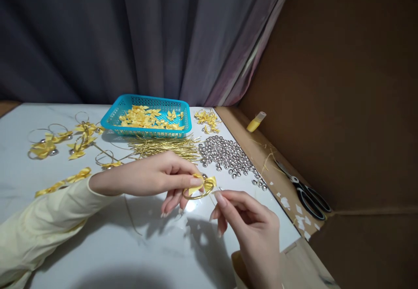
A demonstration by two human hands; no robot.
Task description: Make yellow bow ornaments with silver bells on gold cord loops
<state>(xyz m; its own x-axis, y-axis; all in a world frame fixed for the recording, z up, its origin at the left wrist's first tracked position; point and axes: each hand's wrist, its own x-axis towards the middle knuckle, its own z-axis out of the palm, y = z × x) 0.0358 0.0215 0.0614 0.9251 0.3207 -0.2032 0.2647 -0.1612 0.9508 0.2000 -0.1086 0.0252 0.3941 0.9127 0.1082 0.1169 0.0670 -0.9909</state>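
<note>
My left hand (160, 175) is closed, with the thumb pressing a yellow ribbon bow (210, 182). A loop of gold wire (198, 197) curves below the bow, and a small silver bell shows just behind it, partly hidden by the thumb. To the right of the bow, my right hand (250, 219) is closed in a pinch at a thin end of the gold wire; its tip is hard to make out. Both hands are raised over the white tabletop (156, 254).
A blue basket (146, 129) of yellow bows stands at the back. Before it lie gold wire pieces (163, 147) and silver bells (225, 154). Bows on wire loops (45, 149) lie left, others (207, 119) right. Scissors (307, 193) and a yellow-filled tube (256, 122) lie along the right edge.
</note>
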